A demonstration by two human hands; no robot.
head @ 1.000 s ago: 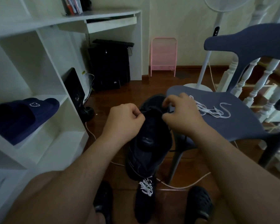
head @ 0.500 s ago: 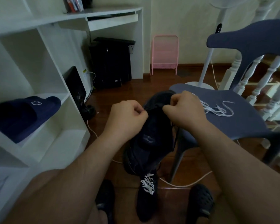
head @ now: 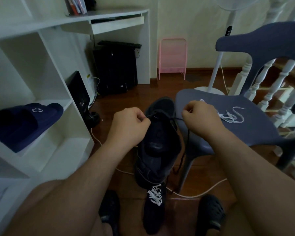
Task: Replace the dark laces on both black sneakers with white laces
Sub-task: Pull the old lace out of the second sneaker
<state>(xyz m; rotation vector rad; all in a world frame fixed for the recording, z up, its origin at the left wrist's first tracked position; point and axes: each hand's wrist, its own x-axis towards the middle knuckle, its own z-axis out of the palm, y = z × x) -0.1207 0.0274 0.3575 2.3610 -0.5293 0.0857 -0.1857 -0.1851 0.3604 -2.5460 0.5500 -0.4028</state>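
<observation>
Left hand point(head: 129, 126): pinches eyelet edge, steadying black fabric sneaker point(head: 157, 143) held over floor. Right hand point(head: 200, 116): pinches thin dark lace point(head: 186, 143), drawing it out. White flat lace point(head: 232, 115): waits on blue plastic chair point(head: 245, 126)

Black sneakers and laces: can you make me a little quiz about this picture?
1. True or false: the black sneaker on the floor already has white laces.
2. Where does the loose white lace lie? A) on the white shelf B) on the blue-grey plastic chair seat C) on the floor
3. Fill in: the right hand pinches a ___ lace coming out of the black sneaker held up, which the left hand grips at its edge.

Key: 1 true; 2 B; 3 dark.
</observation>
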